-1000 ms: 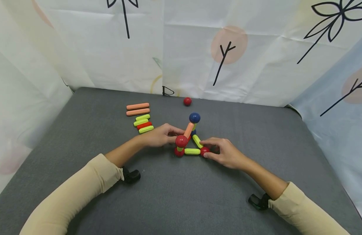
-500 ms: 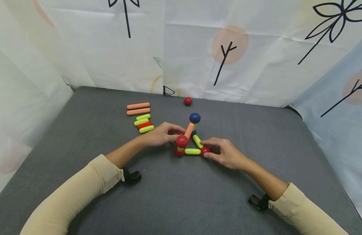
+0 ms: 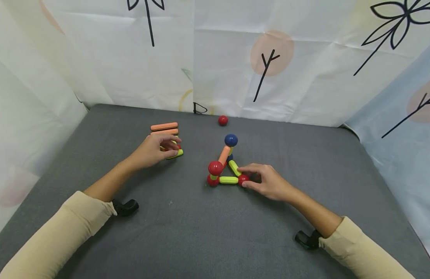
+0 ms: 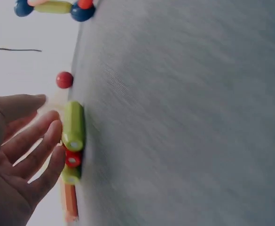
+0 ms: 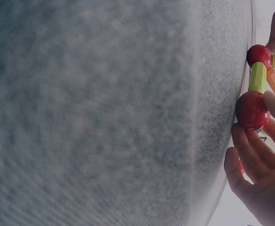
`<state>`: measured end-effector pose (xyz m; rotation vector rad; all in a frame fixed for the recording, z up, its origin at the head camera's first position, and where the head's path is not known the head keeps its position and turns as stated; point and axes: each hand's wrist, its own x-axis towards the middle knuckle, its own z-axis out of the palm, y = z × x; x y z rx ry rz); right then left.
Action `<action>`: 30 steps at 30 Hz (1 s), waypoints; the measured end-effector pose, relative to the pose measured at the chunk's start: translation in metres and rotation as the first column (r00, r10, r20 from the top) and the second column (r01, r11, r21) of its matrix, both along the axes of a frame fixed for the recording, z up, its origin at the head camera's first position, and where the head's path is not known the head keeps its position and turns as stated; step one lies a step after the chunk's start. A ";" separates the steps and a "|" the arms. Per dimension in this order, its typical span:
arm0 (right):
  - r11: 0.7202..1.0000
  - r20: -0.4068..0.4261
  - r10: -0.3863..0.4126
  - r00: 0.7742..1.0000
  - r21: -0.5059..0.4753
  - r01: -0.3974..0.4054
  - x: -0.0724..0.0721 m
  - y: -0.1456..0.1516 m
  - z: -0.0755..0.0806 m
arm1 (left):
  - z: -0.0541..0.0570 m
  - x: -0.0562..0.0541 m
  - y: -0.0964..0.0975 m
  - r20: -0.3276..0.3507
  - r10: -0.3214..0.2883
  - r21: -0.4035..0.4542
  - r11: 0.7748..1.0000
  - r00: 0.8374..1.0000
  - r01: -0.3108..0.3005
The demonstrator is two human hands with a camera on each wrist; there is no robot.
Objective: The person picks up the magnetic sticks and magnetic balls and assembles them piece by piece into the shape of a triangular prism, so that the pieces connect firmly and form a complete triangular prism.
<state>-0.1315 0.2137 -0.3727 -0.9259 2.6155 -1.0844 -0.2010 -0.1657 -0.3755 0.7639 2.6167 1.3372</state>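
My left hand [image 3: 153, 151] is over the row of short magnetic sticks at the left, fingers spread and bent a little. In the left wrist view, its fingertips are beside a yellow-green stick [image 4: 74, 125] and a red stick [image 4: 73, 158], with no grip on either visible. My right hand [image 3: 270, 184] pinches a red ball [image 5: 251, 110] between thumb and fingers. That ball is the right corner of a frame of balls and sticks. Yellow-green sticks form its base, including a front stick [image 3: 228, 180]. A raised orange stick [image 3: 224, 155] joins an upper red ball [image 3: 215, 167] and an upper blue ball [image 3: 231, 140].
Two long orange sticks [image 3: 164, 126] lie behind the left hand, which partly covers the short ones. A loose red ball [image 3: 223, 120] sits near the back edge of the grey table [image 3: 215, 228]. A printed cloth [image 3: 221, 73] hangs behind it.
My left hand has left the side of the frame and moved left to the short sticks. The right hand and the frame have stayed in place.
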 end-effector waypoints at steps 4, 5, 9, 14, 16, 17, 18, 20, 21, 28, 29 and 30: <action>1.000 0.001 -0.002 1.000 0.001 0.002 0.000 0.000 0.000 | -0.003 0.009 -0.005 -0.153 -0.004 -0.177 0.984 0.988 -0.024; 1.000 0.002 -0.002 1.000 0.001 0.002 0.000 0.000 0.001 | -0.004 0.011 -0.004 -0.184 -0.010 -0.222 0.974 0.983 -0.032; 1.000 0.009 -0.002 1.000 -0.001 0.002 0.000 0.000 0.001 | -0.003 0.016 0.003 -0.284 -0.066 -0.383 0.923 0.957 -0.050; 1.000 0.016 -0.005 1.000 0.003 0.005 0.001 -0.001 0.001 | -0.001 0.018 0.015 -0.279 -0.086 -0.408 0.912 0.957 -0.037; 1.000 0.016 -0.007 1.000 0.005 0.007 0.001 -0.001 0.001 | 0.000 0.017 0.019 -0.245 -0.063 -0.387 0.922 0.968 -0.037; 1.000 0.017 -0.007 1.000 0.006 0.007 0.001 -0.001 0.001 | 0.000 0.017 0.021 -0.222 -0.051 -0.369 0.929 0.974 -0.036; 1.000 0.016 -0.008 1.000 0.007 0.007 0.001 -0.001 0.001 | 0.000 0.016 0.024 -0.193 -0.042 -0.339 0.940 0.980 -0.027; 1.000 0.016 -0.008 1.000 0.008 0.007 0.001 -0.001 0.002 | 0.001 0.015 0.029 -0.102 -0.018 -0.240 0.971 0.995 -0.007; 1.000 0.017 -0.008 1.000 0.008 0.008 0.001 -0.001 0.002 | 0.001 0.013 0.032 -0.045 -0.010 -0.170 0.985 0.999 0.003; 1.000 0.024 -0.010 1.000 0.012 0.010 0.000 -0.001 0.001 | 0.027 0.010 0.060 0.398 -0.067 0.323 0.944 0.915 -0.072; 1.000 0.024 -0.010 1.000 0.010 0.010 0.000 -0.001 0.001 | 0.031 0.010 0.064 0.439 -0.081 0.349 0.933 0.895 -0.087; 1.000 0.024 -0.010 1.000 0.009 0.009 0.000 -0.001 0.001 | 0.034 0.010 0.069 0.468 -0.098 0.369 0.925 0.878 -0.094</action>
